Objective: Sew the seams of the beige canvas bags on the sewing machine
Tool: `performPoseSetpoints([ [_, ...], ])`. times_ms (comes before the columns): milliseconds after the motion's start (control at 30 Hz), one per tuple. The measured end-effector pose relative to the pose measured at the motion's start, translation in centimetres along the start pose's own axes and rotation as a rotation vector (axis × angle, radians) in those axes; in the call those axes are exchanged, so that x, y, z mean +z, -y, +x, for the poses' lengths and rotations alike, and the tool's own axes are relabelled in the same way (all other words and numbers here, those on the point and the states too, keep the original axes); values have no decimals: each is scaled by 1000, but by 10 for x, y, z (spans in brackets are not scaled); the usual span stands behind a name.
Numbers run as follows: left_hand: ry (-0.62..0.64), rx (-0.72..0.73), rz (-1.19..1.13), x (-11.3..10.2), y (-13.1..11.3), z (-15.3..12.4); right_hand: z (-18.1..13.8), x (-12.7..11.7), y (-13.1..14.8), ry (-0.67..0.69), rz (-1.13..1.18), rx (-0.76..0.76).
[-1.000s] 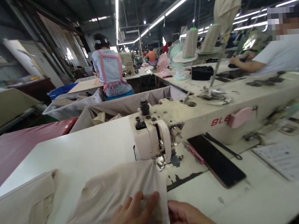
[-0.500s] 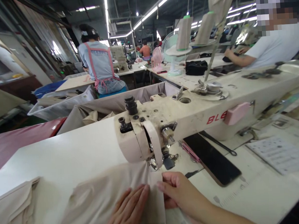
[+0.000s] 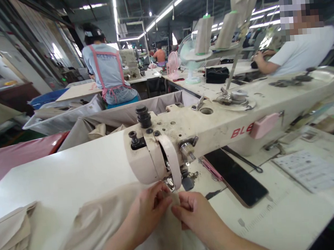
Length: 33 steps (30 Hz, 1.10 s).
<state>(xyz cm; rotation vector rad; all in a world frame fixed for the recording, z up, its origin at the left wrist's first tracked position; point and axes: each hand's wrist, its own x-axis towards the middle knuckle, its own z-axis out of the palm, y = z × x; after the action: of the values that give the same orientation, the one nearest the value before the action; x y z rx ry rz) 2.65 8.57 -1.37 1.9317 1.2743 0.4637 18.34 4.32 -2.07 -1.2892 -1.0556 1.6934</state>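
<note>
A beige fabric piece (image 3: 104,215) lies on the white table, its far end under the head of the sewing machine (image 3: 154,156). Close to the needle area, my left hand (image 3: 149,205) is closed with thumb and fingers pinching the fabric. My right hand (image 3: 193,210) pinches the fabric's right edge between thumb and curled fingers, just in front of the presser foot area. The needle itself is hidden behind the pale guard (image 3: 172,162). Another beige fabric stack (image 3: 14,236) lies folded at the left.
Right of the needle lie a black phone (image 3: 235,177), pink-handled scissors or snips (image 3: 212,168) and a printed sheet (image 3: 313,169). Behind the table stands a fabric-lined bin (image 3: 79,130). Two co-workers sit beyond, one in a pink-strapped apron (image 3: 107,68). Thread cones (image 3: 204,36) stand behind the machine.
My left hand has gone from lying flat on the fabric to pinching it, moving up toward the needle. My right hand keeps its pinch at the edge. The view has shifted slightly.
</note>
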Motion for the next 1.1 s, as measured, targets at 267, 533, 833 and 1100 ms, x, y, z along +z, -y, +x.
performPoseSetpoints([
  [267,-149,-146,-19,8,-4,2,-22,-5,-17,-153,-889,-555],
  [533,-152,-324,-48,5,-20,10,-18,-20,-1,43,-1292,-684],
  [833,-224,-302,-46,7,-11,20,-11,-25,6,74,-1262,-656],
  [1100,-263,-301,-102,9,-9,21,-8,-26,5,51,-1228,-732],
])
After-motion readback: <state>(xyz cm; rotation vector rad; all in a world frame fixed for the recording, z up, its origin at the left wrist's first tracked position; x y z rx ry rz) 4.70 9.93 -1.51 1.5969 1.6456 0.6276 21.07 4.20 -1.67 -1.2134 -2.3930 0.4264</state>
